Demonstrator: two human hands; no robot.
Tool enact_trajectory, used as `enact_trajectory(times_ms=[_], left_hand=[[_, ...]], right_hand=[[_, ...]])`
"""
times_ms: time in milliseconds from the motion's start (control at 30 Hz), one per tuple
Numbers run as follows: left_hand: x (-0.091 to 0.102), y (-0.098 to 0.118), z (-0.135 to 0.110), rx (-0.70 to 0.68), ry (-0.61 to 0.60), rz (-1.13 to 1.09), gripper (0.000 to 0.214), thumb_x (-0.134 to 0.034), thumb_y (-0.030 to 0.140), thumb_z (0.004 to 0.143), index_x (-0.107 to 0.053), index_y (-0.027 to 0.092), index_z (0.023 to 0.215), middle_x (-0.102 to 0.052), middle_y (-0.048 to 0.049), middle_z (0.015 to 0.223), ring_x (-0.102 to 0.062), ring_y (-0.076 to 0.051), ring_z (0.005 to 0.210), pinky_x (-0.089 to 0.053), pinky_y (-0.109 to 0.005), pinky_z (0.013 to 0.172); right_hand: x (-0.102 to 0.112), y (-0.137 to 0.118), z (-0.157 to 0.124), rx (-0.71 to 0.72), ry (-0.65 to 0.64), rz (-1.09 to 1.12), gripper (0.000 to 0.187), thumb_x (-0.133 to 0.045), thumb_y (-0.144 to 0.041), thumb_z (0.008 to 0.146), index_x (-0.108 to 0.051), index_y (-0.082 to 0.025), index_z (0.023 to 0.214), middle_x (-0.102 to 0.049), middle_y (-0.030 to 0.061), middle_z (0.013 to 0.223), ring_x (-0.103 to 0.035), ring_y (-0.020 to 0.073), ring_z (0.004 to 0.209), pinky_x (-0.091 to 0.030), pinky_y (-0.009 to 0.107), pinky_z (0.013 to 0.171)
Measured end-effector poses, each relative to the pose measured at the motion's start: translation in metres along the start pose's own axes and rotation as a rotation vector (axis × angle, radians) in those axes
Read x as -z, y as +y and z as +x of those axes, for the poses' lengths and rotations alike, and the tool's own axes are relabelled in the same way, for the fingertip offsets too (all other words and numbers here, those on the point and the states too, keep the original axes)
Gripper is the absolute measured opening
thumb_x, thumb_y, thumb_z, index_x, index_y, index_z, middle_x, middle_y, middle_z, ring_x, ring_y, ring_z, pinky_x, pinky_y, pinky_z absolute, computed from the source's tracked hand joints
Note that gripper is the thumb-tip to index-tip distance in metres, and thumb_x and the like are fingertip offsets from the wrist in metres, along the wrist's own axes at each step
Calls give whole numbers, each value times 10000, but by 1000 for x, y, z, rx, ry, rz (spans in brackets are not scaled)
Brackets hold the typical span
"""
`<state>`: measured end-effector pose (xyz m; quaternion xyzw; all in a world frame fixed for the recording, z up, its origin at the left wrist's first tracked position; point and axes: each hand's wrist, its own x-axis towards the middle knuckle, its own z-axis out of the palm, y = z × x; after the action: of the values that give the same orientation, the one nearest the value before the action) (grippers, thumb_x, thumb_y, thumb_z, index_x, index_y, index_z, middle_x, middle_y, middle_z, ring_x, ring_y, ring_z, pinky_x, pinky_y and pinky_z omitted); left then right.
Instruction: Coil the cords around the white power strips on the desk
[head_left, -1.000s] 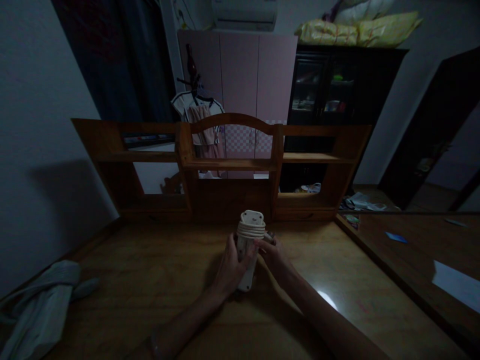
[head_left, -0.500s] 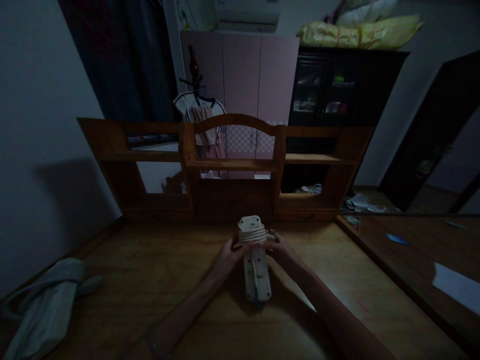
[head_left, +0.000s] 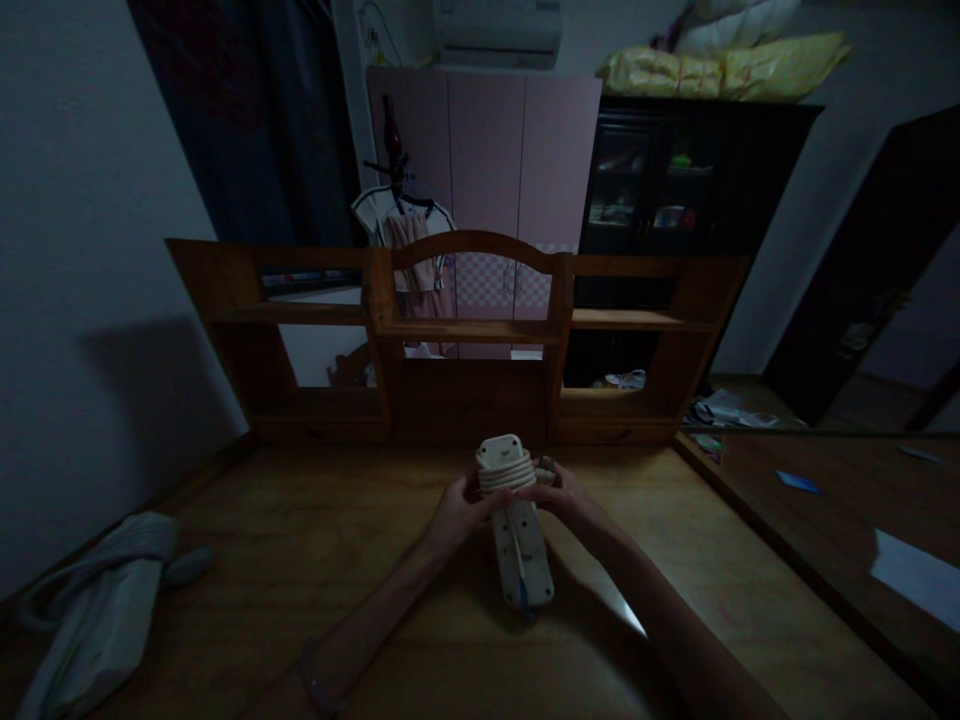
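A white power strip [head_left: 523, 550] is held just over the wooden tabletop, its screwed underside facing me. Its white cord [head_left: 506, 474] is wound several times round the far part, and a stretch of it runs down the middle toward the near end. My left hand [head_left: 459, 515] grips the strip from the left, thumb pressed on it below the coils. From the right, my right hand [head_left: 566, 496] closes on the strip and cord, with the plug [head_left: 546, 470] beside its fingers. The fingers under the strip are hidden.
At the left lies a second power strip [head_left: 105, 620] with its cord wrapped round it. A wooden shelf unit [head_left: 465, 328] stands along the table's far edge. On the lower brown surface to the right are a white paper [head_left: 915, 575] and a blue packet [head_left: 797, 482].
The near end of the power strip has swung slightly to the right. Both hands keep hold of it, and the whole view has shifted a little.
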<state>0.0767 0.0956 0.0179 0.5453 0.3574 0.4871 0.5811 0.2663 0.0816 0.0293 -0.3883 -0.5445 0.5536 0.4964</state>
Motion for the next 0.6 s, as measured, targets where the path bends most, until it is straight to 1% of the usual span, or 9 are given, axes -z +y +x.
enact_trajectory(times_ms=[100, 233, 300, 400, 600], left_hand=[[0, 0, -1, -9, -34, 12, 548, -754, 428, 668, -617, 126, 1104, -671, -128, 1113, -637, -293, 987, -529, -366, 799], [0, -7, 1, 7, -72, -37, 497, -720, 393, 725, -616, 116, 1124, -659, -129, 1144, -629, -277, 1014, -496, -350, 861], [1, -10, 2, 26, -82, -86, 491, -713, 389, 734, -615, 109, 1126, -656, -135, 1150, -632, -274, 1010, -490, -350, 869], [2, -13, 4, 41, -87, -108, 515, -726, 394, 721, -610, 111, 1135, -654, -138, 1154, -628, -279, 1021, -486, -353, 873], [1, -11, 5, 61, -77, -154, 602, -739, 435, 691, -581, 128, 1183, -623, -151, 1199, -595, -308, 1078, -489, -389, 871]], right_hand=[[0, 3, 1, 10, 39, -42, 347, -729, -310, 670, -556, -191, 947, -640, 26, 893, -588, 199, 851, -462, 305, 730], [0, 4, 2, -32, 96, -70, 373, -747, -336, 645, -532, -195, 916, -604, -4, 822, -568, 173, 786, -455, 283, 678], [0, 4, 3, -61, 103, -86, 377, -751, -347, 638, -522, -195, 897, -588, -10, 804, -560, 166, 771, -450, 274, 660], [-1, 4, 3, -62, 108, -105, 392, -750, -367, 634, -515, -197, 898, -592, -4, 821, -560, 168, 773, -446, 269, 644], [-6, -1, 0, 41, 154, -158, 396, -752, -381, 636, -518, -192, 893, -601, 1, 809, -559, 178, 767, -436, 283, 673]])
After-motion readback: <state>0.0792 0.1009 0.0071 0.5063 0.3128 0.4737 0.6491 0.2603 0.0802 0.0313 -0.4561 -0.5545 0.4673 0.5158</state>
